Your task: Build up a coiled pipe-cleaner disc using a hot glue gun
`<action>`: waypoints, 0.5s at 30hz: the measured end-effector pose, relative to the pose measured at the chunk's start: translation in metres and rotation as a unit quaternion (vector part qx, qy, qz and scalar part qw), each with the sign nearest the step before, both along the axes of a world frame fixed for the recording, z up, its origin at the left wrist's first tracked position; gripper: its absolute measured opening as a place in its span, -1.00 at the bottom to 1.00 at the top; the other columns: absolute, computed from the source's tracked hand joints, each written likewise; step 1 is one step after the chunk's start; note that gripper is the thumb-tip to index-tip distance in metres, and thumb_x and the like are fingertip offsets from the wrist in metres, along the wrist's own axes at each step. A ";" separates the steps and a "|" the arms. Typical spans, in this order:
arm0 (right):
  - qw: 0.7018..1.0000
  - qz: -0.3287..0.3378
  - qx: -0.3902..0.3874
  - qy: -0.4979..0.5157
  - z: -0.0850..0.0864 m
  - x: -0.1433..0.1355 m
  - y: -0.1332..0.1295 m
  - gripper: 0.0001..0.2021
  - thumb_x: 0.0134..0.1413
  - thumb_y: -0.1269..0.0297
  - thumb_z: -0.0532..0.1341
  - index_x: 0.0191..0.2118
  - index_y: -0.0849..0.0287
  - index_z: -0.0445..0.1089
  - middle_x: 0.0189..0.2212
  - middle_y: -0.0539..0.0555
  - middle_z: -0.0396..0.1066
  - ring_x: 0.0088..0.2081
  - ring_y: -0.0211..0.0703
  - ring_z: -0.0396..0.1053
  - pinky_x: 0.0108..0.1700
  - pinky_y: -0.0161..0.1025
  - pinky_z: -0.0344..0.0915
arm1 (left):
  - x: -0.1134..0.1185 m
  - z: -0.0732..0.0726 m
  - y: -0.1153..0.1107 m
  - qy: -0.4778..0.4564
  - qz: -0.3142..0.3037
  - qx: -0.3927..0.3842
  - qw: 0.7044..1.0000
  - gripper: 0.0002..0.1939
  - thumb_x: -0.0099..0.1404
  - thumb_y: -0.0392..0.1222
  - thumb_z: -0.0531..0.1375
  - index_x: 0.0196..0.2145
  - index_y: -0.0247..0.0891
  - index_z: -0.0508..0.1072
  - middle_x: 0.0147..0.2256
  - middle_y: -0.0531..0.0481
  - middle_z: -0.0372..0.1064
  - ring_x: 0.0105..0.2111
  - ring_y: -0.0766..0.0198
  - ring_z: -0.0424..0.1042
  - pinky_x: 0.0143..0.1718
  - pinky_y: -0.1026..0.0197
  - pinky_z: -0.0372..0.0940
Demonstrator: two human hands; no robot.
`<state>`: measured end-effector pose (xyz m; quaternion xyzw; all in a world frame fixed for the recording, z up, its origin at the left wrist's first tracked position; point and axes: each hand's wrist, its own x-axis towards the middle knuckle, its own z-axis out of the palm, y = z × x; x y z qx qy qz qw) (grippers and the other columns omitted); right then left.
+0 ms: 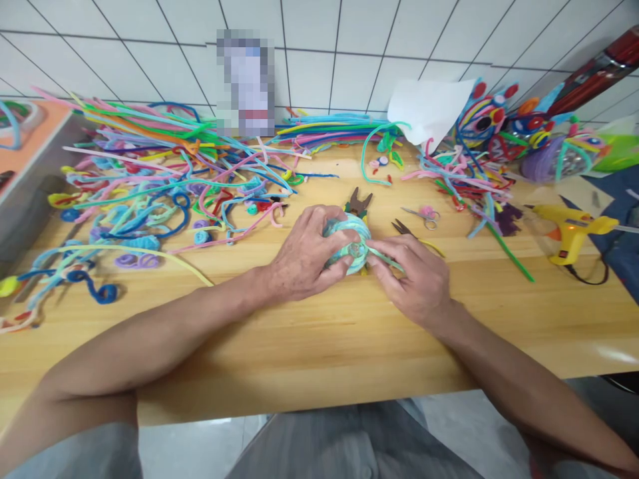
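At wooden table (309, 339), clasping blue-green coil (355, 225) in left hand (304, 256), pinching green strand (394, 263) in right hand (419, 273), near pliers (359, 201)

On the wooden table (299, 346) lie pipe cleaners (150, 123), scissors (424, 217) and pliers (358, 207).

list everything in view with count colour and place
wound fuzzy piece: 1, blue-green, centre
fuzzy stems: many, multicoloured, left, back, right
pliers: 2, dark-jawed, centre and right
scissors: 1, silver, centre-right
glue gun: 1, yellow, right
fuzzy figures: several, multicoloured, back right
paper: 1, white, back wall
cylinder: 1, red, back right
pixelated item: 1, pale, back wall
box: 1, grey, far left
cloth: 1, navy, far right
table: 1, light wood, centre
wall: 1, white tiles, behind
left hand: 1, bare, gripping piece
right hand: 1, bare, pinching green strand
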<state>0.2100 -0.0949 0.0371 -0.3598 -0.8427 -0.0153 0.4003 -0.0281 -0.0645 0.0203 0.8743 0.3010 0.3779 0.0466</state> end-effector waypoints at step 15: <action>0.998 -0.016 -0.057 0.034 0.000 -0.007 -0.006 -0.75 0.31 0.48 0.32 0.00 0.02 0.58 -0.29 -0.02 0.67 -0.34 -0.21 0.61 -0.24 -0.26 0.54 | 0.003 0.001 -0.007 0.012 0.045 -0.037 0.998 -0.67 0.46 -0.04 0.18 0.11 -0.16 0.47 0.13 -0.26 0.33 0.09 -0.09 0.28 0.14 -0.21 0.27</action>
